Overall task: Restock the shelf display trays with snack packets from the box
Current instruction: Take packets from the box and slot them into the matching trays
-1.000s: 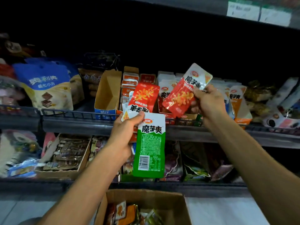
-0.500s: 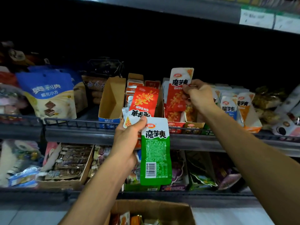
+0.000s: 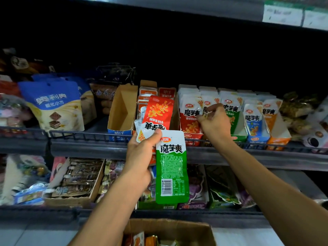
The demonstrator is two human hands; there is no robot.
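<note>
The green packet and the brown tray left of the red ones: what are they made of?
The green packet looks like glossy plastic film: it shines and wrinkles. The brown tray looks like matte cardboard: a raw brown inside, with folded walls.

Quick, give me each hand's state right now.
Left hand: grips a fan of packets.
Right hand: fingers curled at the red tray's packets; grip cannot be told.

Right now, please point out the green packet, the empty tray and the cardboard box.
green packet (image 3: 171, 167): head view, its printed back.
empty tray (image 3: 122, 110): head view, its inner wall.
cardboard box (image 3: 170, 228): head view, its far wall.
</note>
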